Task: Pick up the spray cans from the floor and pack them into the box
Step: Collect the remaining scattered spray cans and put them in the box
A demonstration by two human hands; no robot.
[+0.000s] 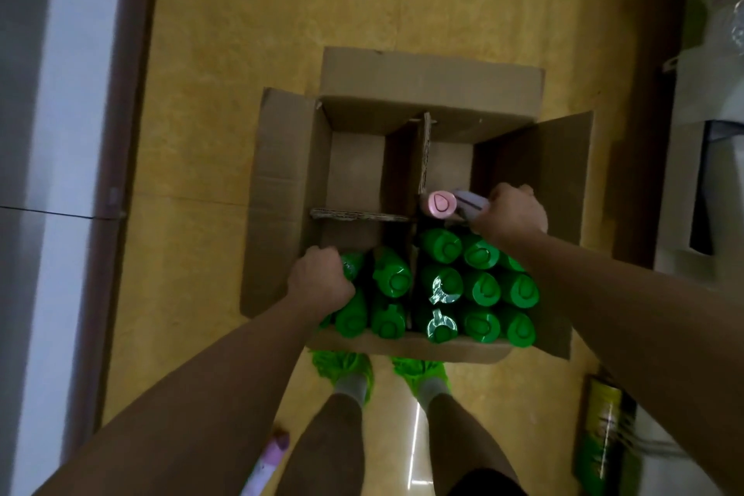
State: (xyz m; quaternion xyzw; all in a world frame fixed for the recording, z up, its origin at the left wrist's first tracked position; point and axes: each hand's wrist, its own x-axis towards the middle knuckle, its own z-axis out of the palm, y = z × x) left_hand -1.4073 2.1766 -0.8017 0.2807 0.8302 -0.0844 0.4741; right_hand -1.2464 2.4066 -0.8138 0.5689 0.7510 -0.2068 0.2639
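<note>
An open cardboard box [290, 181] with cross dividers stands on the floor in front of my feet. Several green-capped spray cans [481, 288] fill its near right compartment, and a few more stand in the near left one. My left hand [320, 280] grips a green can [353, 264] at the left edge of the near left compartment. My right hand [513, 213] holds a pink-capped can [442, 205], tilted on its side over the far edge of the right green group. The two far compartments hold nothing.
A pink-capped can [267, 459] lies on the yellow floor by my left leg. A green and yellow can [602, 419] lies at the lower right. White furniture [700, 173] stands to the right, a wall with a brown skirting to the left.
</note>
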